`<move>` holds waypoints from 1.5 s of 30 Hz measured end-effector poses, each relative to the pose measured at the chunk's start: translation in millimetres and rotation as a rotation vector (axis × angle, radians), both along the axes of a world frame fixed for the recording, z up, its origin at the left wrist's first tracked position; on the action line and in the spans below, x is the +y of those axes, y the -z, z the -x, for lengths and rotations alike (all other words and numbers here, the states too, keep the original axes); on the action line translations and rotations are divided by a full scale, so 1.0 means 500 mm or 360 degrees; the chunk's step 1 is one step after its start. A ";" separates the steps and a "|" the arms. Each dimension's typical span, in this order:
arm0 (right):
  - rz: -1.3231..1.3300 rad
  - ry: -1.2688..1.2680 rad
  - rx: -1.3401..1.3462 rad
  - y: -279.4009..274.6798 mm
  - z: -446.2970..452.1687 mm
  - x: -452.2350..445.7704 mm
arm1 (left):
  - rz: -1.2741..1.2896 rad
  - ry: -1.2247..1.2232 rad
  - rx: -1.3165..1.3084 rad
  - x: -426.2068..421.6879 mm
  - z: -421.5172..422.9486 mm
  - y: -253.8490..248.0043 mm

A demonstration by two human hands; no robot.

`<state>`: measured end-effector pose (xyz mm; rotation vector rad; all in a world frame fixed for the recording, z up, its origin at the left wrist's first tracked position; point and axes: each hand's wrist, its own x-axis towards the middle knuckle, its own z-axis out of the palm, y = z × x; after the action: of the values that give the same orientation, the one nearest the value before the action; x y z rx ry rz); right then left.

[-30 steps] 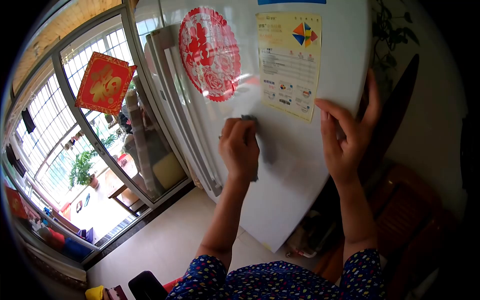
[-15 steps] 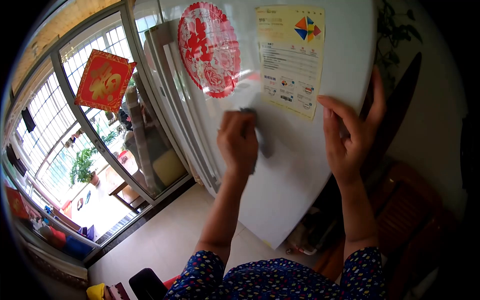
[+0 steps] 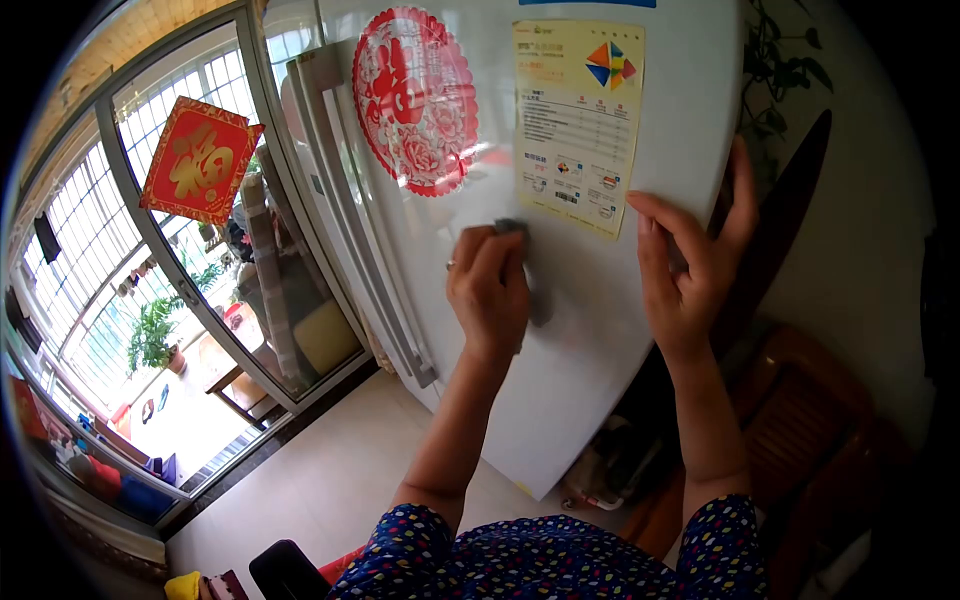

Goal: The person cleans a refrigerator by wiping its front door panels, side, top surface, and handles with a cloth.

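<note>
The white refrigerator door [image 3: 570, 380] stands in front of me. My left hand [image 3: 488, 290] is closed around a dark grey cloth [image 3: 514, 228] and presses it to the door, below and between the two stickers. Most of the cloth is hidden behind my fingers. At the door's right edge rests my right hand [image 3: 695, 265], fingers apart, some on the front and one reaching up along the side. Its fingertips lie beside the yellow paper label [image 3: 578, 130]. A red and white oval sticker [image 3: 417, 100] is above my left hand.
To the left is the long door handle [image 3: 365, 230], then a glass sliding door [image 3: 240, 240] with a red diamond decoration [image 3: 203, 161]. On the right are a brown chair [image 3: 810, 420] and a hanging plant [image 3: 775, 75]. Pale tiles cover the floor [image 3: 330, 470].
My left hand has shifted slightly to the right with the cloth against the door. My right hand keeps its place at the edge. The view has turned a little.
</note>
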<state>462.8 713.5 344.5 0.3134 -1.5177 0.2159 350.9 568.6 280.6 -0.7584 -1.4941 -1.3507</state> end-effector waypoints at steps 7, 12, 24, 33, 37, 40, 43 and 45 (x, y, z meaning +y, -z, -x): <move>0.0021 -0.0011 -0.0055 -0.003 -0.004 -0.005 | 0.0024 0.0124 0.0126 0.021 -0.046 0.032; 0.0033 -0.0023 -0.0062 -0.004 -0.008 -0.007 | -0.0038 0.0099 0.0114 0.021 -0.030 0.010; -0.0003 -0.0073 -0.0035 -0.004 -0.004 -0.003 | -0.0041 0.0039 0.0054 -0.006 0.024 0.062; 0.0016 -0.0045 -0.0039 -0.002 -0.007 0.004 | -0.0025 0.0035 0.0132 -0.008 0.046 0.021; -0.0052 0.0003 0.0007 -0.003 -0.005 0.005 | 0.0185 0.0325 -0.0148 -0.022 -0.005 0.112; -0.0094 0.0046 0.0001 -0.003 -0.007 0.005 | -0.0167 0.0685 -0.0689 -0.053 0.006 0.165; -0.0209 0.0265 0.0083 0.022 -0.044 -0.014 | -0.1013 0.1310 -0.1234 -0.096 -0.031 0.178; -0.0491 0.0348 0.0097 0.082 -0.079 -0.031 | -0.1314 0.1359 -0.1227 -0.110 -0.054 0.179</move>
<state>502.4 698.0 303.5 0.3910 -1.5114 -0.2013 377.9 513.7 191.0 -0.3042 -0.9200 -2.8931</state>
